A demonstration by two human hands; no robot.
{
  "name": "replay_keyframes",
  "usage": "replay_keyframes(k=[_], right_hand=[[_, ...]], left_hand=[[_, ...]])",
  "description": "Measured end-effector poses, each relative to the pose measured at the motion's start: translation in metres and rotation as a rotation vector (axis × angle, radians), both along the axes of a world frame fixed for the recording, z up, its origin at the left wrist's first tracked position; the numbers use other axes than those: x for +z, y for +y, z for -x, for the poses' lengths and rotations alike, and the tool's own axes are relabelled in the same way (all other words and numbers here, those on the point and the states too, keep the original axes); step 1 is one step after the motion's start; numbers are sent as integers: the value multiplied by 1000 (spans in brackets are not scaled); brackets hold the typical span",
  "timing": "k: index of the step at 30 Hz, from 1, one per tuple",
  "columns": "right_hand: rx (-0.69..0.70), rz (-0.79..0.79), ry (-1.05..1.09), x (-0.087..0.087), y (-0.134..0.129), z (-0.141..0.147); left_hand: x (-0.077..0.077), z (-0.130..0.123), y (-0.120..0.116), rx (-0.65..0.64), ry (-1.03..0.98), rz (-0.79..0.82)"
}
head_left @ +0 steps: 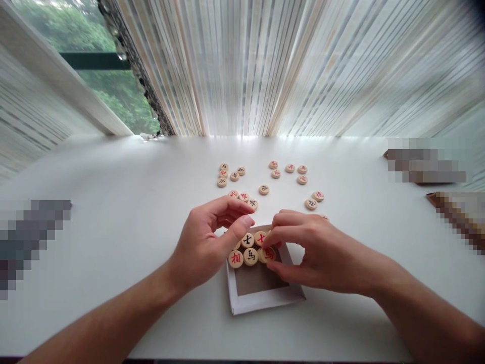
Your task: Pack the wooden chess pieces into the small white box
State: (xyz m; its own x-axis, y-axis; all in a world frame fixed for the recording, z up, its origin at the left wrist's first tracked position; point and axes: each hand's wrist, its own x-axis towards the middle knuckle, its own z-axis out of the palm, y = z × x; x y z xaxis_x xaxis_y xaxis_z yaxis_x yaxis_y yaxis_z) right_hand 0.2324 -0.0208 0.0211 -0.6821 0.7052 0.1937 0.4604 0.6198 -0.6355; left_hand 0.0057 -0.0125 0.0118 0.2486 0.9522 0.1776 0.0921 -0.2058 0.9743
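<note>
A shallow white box lies on the table with several round wooden Chinese chess pieces in rows at its far end. My right hand is over the box's right side, thumb and fingers closed on a chess piece with a red character, which overlaps another piece under it. Left of it are a black-character piece and a red-character piece. My left hand hovers at the box's left edge, fingers curved and thumb apart, with nothing visible between them. Both hands hide some pieces in the far row.
Beyond the box, loose chess pieces are scattered over the white table. A cluster with a red piece is at the back left, others at the back right. Blurred-out objects lie at the left and right sides. Curtains hang behind.
</note>
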Motion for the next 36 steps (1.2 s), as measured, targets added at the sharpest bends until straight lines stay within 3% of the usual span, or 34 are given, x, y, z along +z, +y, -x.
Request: replay_keyframes(k=[22, 31, 36], right_hand=[[5, -20, -82, -3, 0, 2], [2, -20, 10, 0, 1, 0], [-140, -86, 137, 1, 2, -5]], left_hand=[[-3, 1, 0, -30, 18, 7], [-2, 3, 3, -14, -9, -13], [4, 13, 17, 95, 1, -57]])
